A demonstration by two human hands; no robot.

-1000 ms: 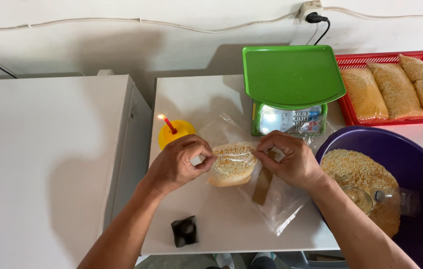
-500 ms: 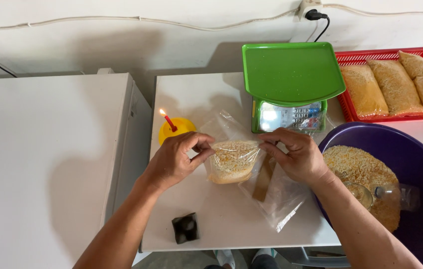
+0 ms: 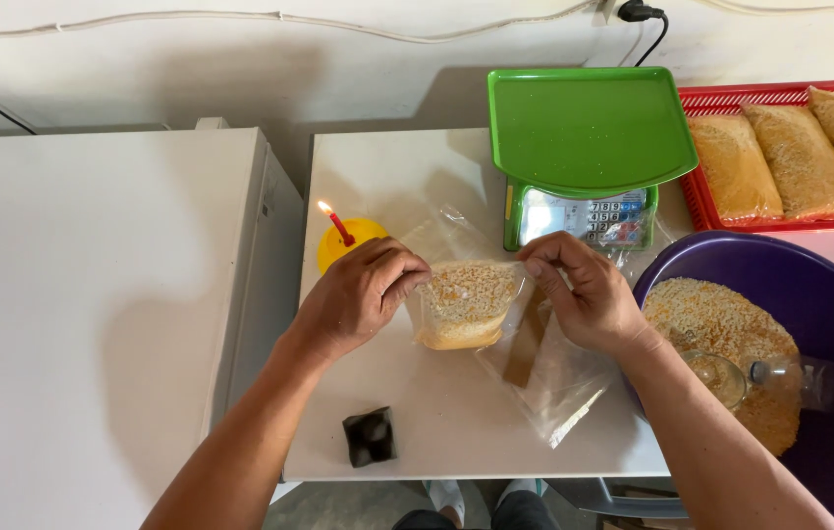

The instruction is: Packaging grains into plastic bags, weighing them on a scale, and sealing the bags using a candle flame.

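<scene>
White table [image 3: 407, 167] carries green scale [image 3: 589, 128], purple basin [image 3: 829, 304], candle [image 3: 338, 224].

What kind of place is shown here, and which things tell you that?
Probably a small home food-packing station. A green weighing scale stands on the white table, a purple basin holds loose crumbs, and filled bags lie in a red tray. Both hands hold a small clear bag of crumbs.

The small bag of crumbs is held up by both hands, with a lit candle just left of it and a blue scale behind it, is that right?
Not quite: the head view shows the scale is green, not blue. The rest holds: the left hand and right hand hold the small bag of crumbs, with the lit candle left of it.
</scene>
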